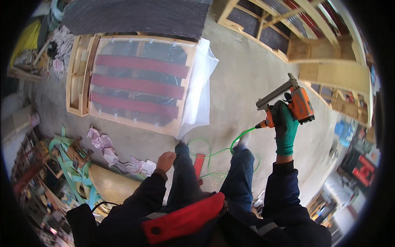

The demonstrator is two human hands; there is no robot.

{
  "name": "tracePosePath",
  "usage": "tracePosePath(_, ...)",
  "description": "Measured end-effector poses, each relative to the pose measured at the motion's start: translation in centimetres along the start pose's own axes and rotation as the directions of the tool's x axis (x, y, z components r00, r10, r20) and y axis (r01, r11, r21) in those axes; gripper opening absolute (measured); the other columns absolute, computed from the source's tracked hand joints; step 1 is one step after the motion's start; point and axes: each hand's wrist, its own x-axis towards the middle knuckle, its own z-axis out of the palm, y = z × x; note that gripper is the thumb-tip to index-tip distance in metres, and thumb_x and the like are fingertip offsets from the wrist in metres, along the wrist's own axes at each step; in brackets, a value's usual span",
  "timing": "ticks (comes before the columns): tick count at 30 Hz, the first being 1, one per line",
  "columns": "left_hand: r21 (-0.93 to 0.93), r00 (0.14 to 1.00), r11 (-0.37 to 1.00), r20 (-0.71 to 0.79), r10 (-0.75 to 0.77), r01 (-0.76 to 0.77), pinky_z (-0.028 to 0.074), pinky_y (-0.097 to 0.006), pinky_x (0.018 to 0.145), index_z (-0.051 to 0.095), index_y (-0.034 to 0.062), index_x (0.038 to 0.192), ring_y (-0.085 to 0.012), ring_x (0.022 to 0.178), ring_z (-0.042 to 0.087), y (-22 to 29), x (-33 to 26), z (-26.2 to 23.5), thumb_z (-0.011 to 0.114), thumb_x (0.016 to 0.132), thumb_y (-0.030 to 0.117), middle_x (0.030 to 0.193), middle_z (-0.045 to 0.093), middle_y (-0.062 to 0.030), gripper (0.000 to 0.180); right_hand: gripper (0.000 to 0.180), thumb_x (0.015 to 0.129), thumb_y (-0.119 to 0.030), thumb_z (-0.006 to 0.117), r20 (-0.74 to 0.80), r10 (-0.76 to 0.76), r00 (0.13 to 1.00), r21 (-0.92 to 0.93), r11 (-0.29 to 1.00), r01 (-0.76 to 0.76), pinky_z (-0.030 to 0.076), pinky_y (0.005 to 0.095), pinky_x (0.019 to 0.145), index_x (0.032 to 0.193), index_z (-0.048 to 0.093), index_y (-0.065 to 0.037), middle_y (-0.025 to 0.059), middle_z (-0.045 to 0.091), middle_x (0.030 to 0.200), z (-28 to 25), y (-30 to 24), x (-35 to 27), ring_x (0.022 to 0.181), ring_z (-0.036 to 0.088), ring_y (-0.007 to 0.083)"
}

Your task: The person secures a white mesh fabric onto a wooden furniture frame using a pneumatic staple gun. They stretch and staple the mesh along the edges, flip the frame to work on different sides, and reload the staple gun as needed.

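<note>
My right hand (285, 125), in a green work glove, grips an orange pneumatic staple gun (300, 105) out to the right, above the floor. The gun's long grey magazine points to the left, and a green air hose (243, 133) runs from its handle down past my legs. My bare left hand (166, 161) hangs beside my left knee, fingers curled in, with nothing showing in it. Ahead on the left lies a wooden furniture frame (160, 128) with dark red webbing straps (138, 84) across it and clear mesh over them. White mesh sheeting (200, 86) bunches along its right edge.
A dark grey padded sheet (135, 16) lies behind the frame. More wooden frames (329, 74) stand at the right. Wood scraps and green strips (63, 154) pile up at the left, beside crumpled pinkish cloth (101, 142). The hose loops around my feet near a red strip (198, 164).
</note>
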Motion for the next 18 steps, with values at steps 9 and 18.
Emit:
tracePosePath(9, -0.126, 0.807, 0.92, -0.446, -0.388, 0.372, 0.055, -0.048, 0.09, 0.078, 0.0071, 0.103, -0.039, 0.102, 0.07, 7.6, 5.7, 12.3, 0.064, 0.098, 0.03, 0.103, 0.076, -0.0166, 0.027, 0.022, 0.096, -0.021, 0.067, 0.599, 0.233, 0.766, 0.083, 0.933, -0.349, 0.052, 0.0278, 0.065, 0.098, 0.07, 0.001, 0.004, 0.067, 0.081, 5.3, 7.3, 27.4, 0.069, 0.064, 0.0127)
tracePosePath(18, 0.035, 0.814, 0.996, -0.579, -0.052, 0.088, 0.044, -0.051, 0.109, 0.07, 0.0093, 0.125, -0.0394, 0.126, 0.056, 23.7, 32.2, 23.9, 0.077, 0.084, 0.016, 0.134, 0.063, -0.016, 0.043, 0.023, 0.098, -0.021, 0.069, 0.77, 0.305, 0.561, 0.008, 0.874, -0.487, 0.054, 0.028, 0.063, 0.107, 0.069, 0.0, 0.006, 0.069, 0.09, 5.2, 16.3, 35.0, 0.074, 0.068, 0.0138)
